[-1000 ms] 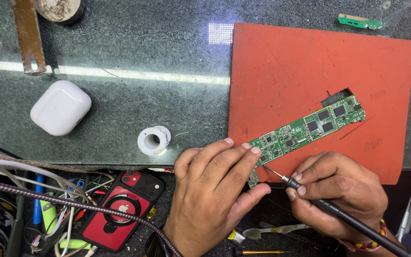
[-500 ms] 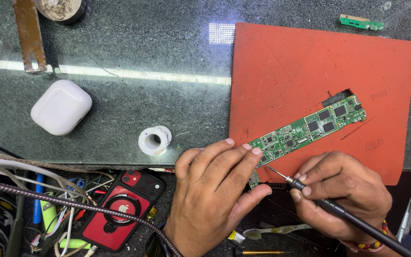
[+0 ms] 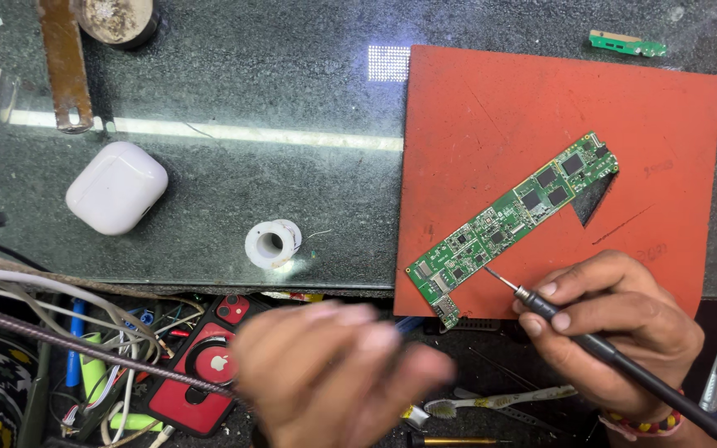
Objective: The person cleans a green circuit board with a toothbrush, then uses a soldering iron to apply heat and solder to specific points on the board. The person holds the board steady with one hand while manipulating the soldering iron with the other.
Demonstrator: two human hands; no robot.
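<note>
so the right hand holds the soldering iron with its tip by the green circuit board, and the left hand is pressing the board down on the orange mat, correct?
Not quite. The head view shows the left hand off the long green circuit board, blurred, below the table edge. The rest holds: the right hand grips the black soldering iron, tip by the board on the orange square mat.

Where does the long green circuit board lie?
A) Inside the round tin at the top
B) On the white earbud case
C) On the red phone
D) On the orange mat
D: the green circuit board lies flat and slantwise on the orange mat, with the tip of the soldering iron in the right hand next to its lower edge.
</note>
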